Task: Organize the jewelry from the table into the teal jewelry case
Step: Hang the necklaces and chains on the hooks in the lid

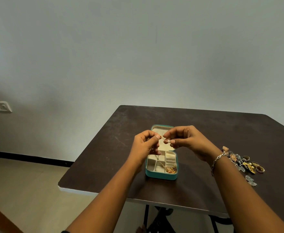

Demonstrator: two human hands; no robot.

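Note:
The teal jewelry case [161,176] lies open in the middle of the dark table, its cream lid tipped back and its tray split into small compartments. A gold chain [169,169] lies across the near compartments. Above the lid, my left hand [145,145] and my right hand [186,140] both pinch a small gold piece with a pearl [165,139] between their fingertips. A pile of loose jewelry [242,161], with rings, earrings and silver pieces, lies on the table to the right of my right wrist.
The dark table [221,132] ends at a white front edge near my forearms and at a left edge beside the case. A silver bracelet [217,159] sits on my right wrist. One silver piece [250,180] lies apart from the pile. Beige floor lies to the left.

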